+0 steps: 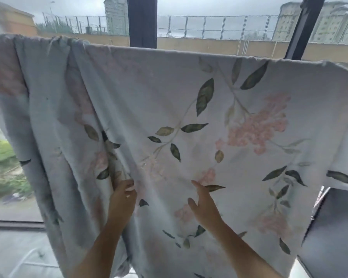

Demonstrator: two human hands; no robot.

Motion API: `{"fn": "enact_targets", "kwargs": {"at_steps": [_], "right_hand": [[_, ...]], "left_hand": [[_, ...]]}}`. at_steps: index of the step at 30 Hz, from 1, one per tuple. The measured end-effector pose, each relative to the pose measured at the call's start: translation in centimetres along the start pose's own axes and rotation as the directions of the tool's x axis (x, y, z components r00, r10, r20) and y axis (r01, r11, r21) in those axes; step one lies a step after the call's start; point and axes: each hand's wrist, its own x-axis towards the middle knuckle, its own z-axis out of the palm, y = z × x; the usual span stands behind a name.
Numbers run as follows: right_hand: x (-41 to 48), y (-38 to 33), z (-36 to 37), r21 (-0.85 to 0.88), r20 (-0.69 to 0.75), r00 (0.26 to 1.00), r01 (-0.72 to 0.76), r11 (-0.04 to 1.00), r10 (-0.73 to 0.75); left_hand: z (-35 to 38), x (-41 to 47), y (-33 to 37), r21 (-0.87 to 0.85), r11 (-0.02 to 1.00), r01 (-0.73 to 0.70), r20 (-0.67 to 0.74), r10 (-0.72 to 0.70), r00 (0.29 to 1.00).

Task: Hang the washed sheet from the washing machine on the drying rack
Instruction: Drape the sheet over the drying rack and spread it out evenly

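Hanging draped over the top rail of the drying rack, well above both hands: floral sheet (169,93), pale ground with pink blossom and green leaves. Cannot see the rail itself, covered by cloth; can make out only a rounded corner shape up and to the right of the grip. Spread fairly flat above and right of the hands; bunched into vertical folds above and left of them.

Judged soft, limp and weightier than dry cloth, being fresh from the wash. Likely to cling to itself and to creep along the rail if tugged on one side only. Best taken at a fold or hem edge, pinched, then drawn sideways in short pulls, not downward.

Pinching a vertical fold of the sheet with the left hand (122,194), fingertips curled round the cloth. Holding nothing with the right hand (204,206): fingers straight and spread, laid against the fabric or just off it; cannot confirm contact.

Judged to be smoothing out the bunched portion.

Noted beyond the sheet, above the grip: dark window post (142,21), wire fence (209,25), tower block (117,15). Noted low to the right: dark grey panel (333,227), nature unclear.
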Motion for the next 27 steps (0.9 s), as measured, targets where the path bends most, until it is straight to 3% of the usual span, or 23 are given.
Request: {"fn": "enact_targets", "kwargs": {"at_steps": [3,7,11,17,20,23,25,27], "right_hand": [[-0.2,-1.3,2.7,0.086,-0.005,1.0,0.011,0.996,-0.01],[-0.2,-5.0,5.2,0.159,0.045,0.996,0.063,0.985,-0.071],[1.8,-10.6,5.8,0.193,-0.014,0.988,0.152,0.969,-0.152],[4.7,-20.1,8.9,0.224,-0.152,0.959,0.268,0.937,-0.238],[5.6,-24.0,10.8,0.227,-0.222,0.935,0.325,0.918,-0.276],[6.3,-27.3,11.3,0.184,-0.262,0.914,0.362,0.914,-0.309],[7.2,-29.6,10.1,0.106,-0.27,0.898,0.385,0.917,-0.346],[8.1,-32.1,8.2,-0.078,-0.351,0.83,0.436,0.897,-0.433]], "left_hand": [[-0.9,-1.0,-2.0,0.026,1.0,0.013,-0.055,-0.012,0.998],[-4.6,-0.5,-3.1,0.031,0.996,-0.078,-0.158,0.082,0.984],[-9.4,2.4,-2.1,0.019,0.991,-0.13,-0.274,0.13,0.953],[-17.2,7.6,-0.6,0.011,0.949,-0.316,-0.236,0.31,0.921],[-20.4,9.4,-0.6,0.021,0.896,-0.443,-0.259,0.433,0.863],[-23.7,11.4,0.3,0.115,0.828,-0.549,-0.348,0.551,0.759],[-25.9,13.0,1.8,0.168,0.83,-0.533,-0.408,0.55,0.728],[-27.6,14.5,3.4,0.231,0.845,-0.483,-0.441,0.533,0.722]]}}
